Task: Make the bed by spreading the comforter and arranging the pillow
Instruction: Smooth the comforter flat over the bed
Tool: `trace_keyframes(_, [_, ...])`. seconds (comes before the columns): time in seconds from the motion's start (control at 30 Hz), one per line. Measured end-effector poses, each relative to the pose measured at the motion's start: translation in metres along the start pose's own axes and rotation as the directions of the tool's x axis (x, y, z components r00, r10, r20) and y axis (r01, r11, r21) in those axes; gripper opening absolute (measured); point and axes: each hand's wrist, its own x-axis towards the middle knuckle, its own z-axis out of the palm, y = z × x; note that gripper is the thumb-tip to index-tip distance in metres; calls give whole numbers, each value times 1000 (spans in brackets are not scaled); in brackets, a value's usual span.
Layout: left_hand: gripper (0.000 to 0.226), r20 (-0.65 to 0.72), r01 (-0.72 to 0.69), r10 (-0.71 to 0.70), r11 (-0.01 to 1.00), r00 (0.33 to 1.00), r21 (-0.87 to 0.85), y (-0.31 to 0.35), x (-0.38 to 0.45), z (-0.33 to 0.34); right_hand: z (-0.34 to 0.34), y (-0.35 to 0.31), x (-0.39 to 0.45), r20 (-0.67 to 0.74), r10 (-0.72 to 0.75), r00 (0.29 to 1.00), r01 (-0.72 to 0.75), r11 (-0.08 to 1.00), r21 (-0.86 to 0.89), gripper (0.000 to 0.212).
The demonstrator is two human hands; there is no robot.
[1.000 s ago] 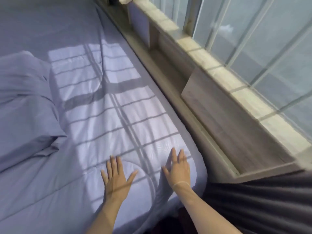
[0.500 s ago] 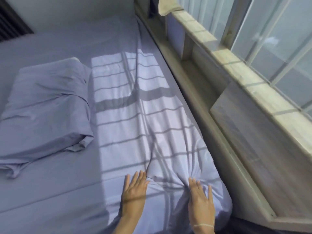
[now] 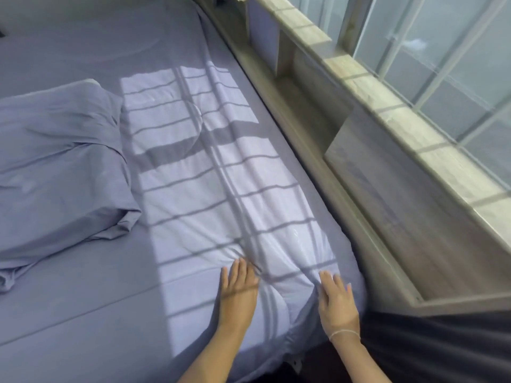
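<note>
A lavender-blue comforter (image 3: 193, 189) covers the bed, lit by a barred patch of sunlight. It bunches into wrinkles at the near right corner. My left hand (image 3: 239, 291) lies flat on it, fingers together, palm down. My right hand (image 3: 336, 302) also presses flat on the cloth close to the bed's right edge, with a thin band on its wrist. A fold of cloth rises between the two hands. A pillow (image 3: 55, 172) in a matching lavender case lies at the left, crumpled, its loose end trailing toward the near left.
A wooden ledge with open compartments (image 3: 345, 161) runs along the bed's right side below a stone windowsill (image 3: 387, 106) and barred window (image 3: 442, 51). A dark curtain (image 3: 442, 349) hangs at the near right. The bed's near edge drops to a dark floor.
Both hands slid back from farther up the comforter toward the near corner, pushing the cloth into wrinkles. The view has swung left and then steadied, showing more of the pillow.
</note>
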Motion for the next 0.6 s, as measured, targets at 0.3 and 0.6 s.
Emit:
trace_keyframes(0.3, [63,-262,-131,96,984,960,-119,59,72,-23,-1,44,-26,151,680,717,-685,649,330,66])
trace_keyframes(0.6, [87,-207,-45,40,999,977,-22,126,105,12,36,69,-10,482,585,653,-751,586,306,107])
